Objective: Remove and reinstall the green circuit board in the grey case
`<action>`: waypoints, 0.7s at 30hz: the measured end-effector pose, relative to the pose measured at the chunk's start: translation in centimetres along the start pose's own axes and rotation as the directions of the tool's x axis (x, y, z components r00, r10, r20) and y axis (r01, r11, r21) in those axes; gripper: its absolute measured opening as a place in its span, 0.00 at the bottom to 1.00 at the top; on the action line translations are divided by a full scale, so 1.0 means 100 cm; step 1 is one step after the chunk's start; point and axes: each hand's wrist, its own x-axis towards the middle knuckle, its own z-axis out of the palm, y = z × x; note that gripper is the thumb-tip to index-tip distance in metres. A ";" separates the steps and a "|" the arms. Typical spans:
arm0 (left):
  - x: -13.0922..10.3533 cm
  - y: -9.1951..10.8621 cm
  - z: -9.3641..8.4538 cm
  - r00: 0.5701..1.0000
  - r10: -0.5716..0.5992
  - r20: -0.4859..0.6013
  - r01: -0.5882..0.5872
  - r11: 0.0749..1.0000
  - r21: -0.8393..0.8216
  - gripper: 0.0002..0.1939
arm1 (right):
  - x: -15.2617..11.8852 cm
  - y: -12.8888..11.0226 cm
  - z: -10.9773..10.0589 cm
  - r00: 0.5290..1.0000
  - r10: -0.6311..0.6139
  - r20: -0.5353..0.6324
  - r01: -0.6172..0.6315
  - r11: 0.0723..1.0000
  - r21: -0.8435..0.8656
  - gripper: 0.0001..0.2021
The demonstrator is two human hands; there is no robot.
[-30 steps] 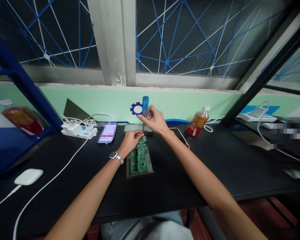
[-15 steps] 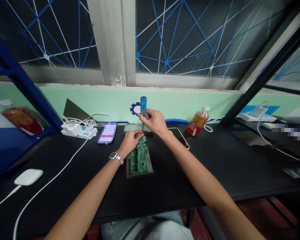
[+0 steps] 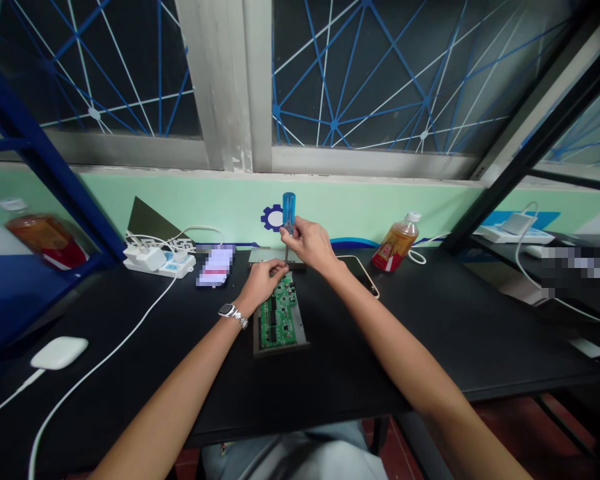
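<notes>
My right hand (image 3: 310, 245) is closed round the lower part of the blue handle of a screwdriver (image 3: 289, 208), which stands almost upright. Its shaft runs down to the far end of a green circuit board (image 3: 283, 313) seated in a grey metal tray (image 3: 280, 351). At that end the fingers of my left hand (image 3: 263, 283) are pinched together beside the lower shaft. Those fingers hide the screwdriver's tip, and whether they grip the shaft or a small part there cannot be made out. A watch (image 3: 229, 311) is on my left wrist.
Behind the board lies a flat grey metal piece (image 3: 267, 255). A lit phone (image 3: 216, 265) and a white power strip (image 3: 160, 262) are to the left, near a white charging puck (image 3: 59, 353). On the right are another phone (image 3: 359, 275) and a drink bottle (image 3: 396, 243).
The screwdriver's handle has shifted very slightly to the right, along with the fingers of my right hand. My left hand and the board hold their place.
</notes>
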 end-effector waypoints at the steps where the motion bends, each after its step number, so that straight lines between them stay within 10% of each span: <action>1: 0.000 0.000 0.000 1.000 0.004 0.001 -0.004 1.000 0.001 0.11 | 0.000 0.001 0.000 1.000 -0.005 0.002 0.005 1.000 0.006 0.14; 15: -0.001 0.000 -0.001 0.999 0.033 0.021 -0.033 0.999 -0.023 0.13 | 0.000 0.009 -0.010 0.991 -0.067 0.112 0.045 0.981 0.190 0.15; 21: 0.001 -0.001 0.000 0.999 -0.001 0.036 0.005 0.995 -0.102 0.16 | -0.004 0.003 -0.010 0.998 0.057 -0.034 -0.052 0.989 0.139 0.24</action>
